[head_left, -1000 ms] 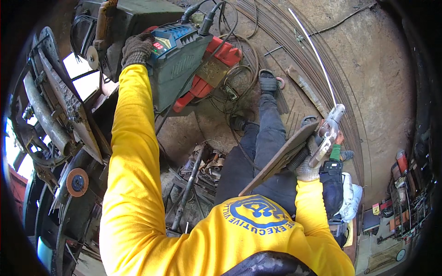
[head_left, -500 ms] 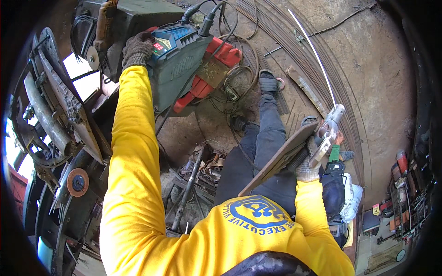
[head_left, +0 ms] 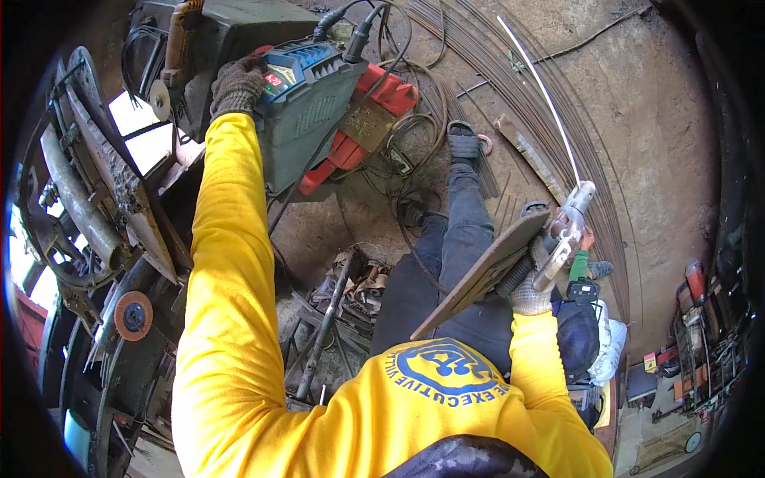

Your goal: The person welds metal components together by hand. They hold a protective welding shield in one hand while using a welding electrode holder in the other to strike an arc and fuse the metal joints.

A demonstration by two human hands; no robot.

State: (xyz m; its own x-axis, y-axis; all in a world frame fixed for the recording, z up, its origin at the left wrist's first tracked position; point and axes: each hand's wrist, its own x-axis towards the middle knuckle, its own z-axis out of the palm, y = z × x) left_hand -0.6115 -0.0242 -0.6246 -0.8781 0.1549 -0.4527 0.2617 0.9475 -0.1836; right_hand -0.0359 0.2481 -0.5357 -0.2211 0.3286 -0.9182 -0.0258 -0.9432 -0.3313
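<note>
My left hand [head_left: 238, 84], in a brown knit glove, is closed against the front panel of a blue-grey welding machine [head_left: 307, 119]. Its fingertips, and whatever they grip there, are hidden. Beside the glove glows the machine's red display [head_left: 276, 80]. In a pale glove, my right hand [head_left: 529, 296] is wrapped round a worn electrode holder [head_left: 567, 231] at the right of my lap. A long, pale welding rod [head_left: 542, 89] sticks out from its jaw. Tilted against that same hand is a flat brown board [head_left: 478, 275], seen nearly edge-on; how it is held is hidden.
Thin steel rods [head_left: 486, 48] curve across the floor beyond my feet. Cables [head_left: 430, 99] loop beside the machine's red base [head_left: 343, 155]. An angle grinder [head_left: 182, 44] and scrap metal parts [head_left: 96, 199] crowd the left. A co-worker's green sleeve [head_left: 579, 264] shows close behind the holder.
The reading on the machine's red display has changed. My left hand has shifted very slightly at the panel; my right hand, the holder and the board have hardly moved.
</note>
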